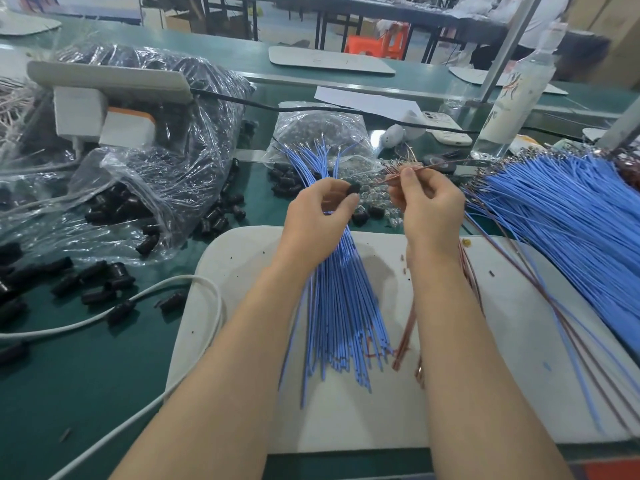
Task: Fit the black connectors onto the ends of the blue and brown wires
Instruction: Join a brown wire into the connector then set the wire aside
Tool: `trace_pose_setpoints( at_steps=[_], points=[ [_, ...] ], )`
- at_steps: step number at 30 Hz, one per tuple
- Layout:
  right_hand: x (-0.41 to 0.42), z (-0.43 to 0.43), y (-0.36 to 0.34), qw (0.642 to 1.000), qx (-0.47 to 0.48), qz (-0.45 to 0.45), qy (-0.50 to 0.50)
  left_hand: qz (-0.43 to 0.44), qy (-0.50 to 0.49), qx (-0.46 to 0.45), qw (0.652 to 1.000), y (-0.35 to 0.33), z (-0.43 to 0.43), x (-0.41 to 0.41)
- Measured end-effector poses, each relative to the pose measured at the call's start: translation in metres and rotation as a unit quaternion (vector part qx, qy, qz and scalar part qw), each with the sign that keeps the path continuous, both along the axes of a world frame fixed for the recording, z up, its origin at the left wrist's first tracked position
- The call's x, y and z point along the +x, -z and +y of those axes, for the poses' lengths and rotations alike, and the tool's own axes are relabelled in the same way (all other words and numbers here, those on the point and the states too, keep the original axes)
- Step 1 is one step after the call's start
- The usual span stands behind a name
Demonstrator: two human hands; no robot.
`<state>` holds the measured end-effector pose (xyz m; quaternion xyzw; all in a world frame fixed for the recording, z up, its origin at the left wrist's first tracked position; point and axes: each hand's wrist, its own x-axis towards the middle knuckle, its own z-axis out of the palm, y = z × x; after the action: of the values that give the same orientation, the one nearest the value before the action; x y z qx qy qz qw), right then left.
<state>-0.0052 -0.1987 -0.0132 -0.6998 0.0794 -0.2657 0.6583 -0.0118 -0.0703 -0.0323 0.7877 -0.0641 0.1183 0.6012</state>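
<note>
Left hand [320, 211] round connector [354, 188] and blue wires [341, 289], right hand [431, 209] round brown wire [440, 165], over mat [242, 306]

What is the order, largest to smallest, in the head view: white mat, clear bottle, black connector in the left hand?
1. white mat
2. clear bottle, though farther off
3. black connector, pinched in the left hand

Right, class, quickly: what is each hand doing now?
Left hand: grips the blue wires and pinches a connector.
Right hand: pinches a brown wire.
</note>
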Motion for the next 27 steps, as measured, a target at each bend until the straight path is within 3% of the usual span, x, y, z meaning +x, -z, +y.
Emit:
trace_pose_setpoints(
  at_steps=[5,10,17,27],
  points=[
    [0.002,0.006,0.002,0.997,-0.050,0.009,-0.052,0.078,0.098,-0.146,0.981,-0.004,-0.001,-0.002],
    [0.002,0.004,0.001,0.994,0.042,0.031,-0.098,0.135,0.136,-0.216,0.957,-0.004,0.002,0.000],
    [0.003,0.002,0.001,0.995,0.055,0.036,-0.070,0.184,0.156,-0.348,0.906,-0.009,0.010,0.000],
    [-0.001,0.006,0.000,0.991,0.041,0.052,-0.117,0.192,0.177,-0.312,0.914,-0.005,0.009,0.001]
  ],
)
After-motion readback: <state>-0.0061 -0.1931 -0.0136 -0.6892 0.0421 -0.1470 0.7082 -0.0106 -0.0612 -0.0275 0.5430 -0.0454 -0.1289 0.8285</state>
